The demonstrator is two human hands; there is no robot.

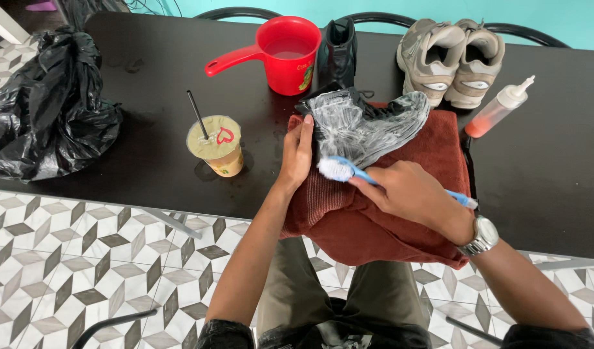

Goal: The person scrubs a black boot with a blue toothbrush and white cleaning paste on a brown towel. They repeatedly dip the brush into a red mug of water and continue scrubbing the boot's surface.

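We see a black shoe [364, 126] covered in white foam lying on its side on a dark red towel [432, 155], just right of the frame's centre, on the black tabletop [155, 77]. Its long axis runs left to right, tilting up toward the right.

Our right hand [406, 194] is closed around the handle of a blue brush [348, 171]. The brush's white bristles sit at the shoe's lower left edge, just up and left of the hand, so the foamed side stretches up and to the right from the bristles.

Our left hand [297, 155] rests with its fingers bent against the shoe's left end, touching shoe and towel; it is the nearer hand to that end.

Beyond the towel stand a red scoop [287, 55] and a pair of beige sneakers [448, 58]; a lidded drink cup [216, 145] stands left.
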